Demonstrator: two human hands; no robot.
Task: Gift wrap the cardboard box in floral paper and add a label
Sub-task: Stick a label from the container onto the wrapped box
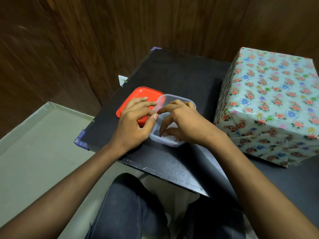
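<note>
Head view: left hand [136, 118] rests relaxed on red lid [138, 95]; right hand [183, 121] pinches inside clear container [174, 144] (contents unclear).

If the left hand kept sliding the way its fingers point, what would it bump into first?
Probably nothing new: the left hand already lies over the red lid, fingers pointing up and right. Beyond that comes the clear tub's far rim, though depth is hard to judge.

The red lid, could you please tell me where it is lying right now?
In the head view the red lid lies flat on the black table, left of the clear container and touching it, partly under the left hand.
</note>
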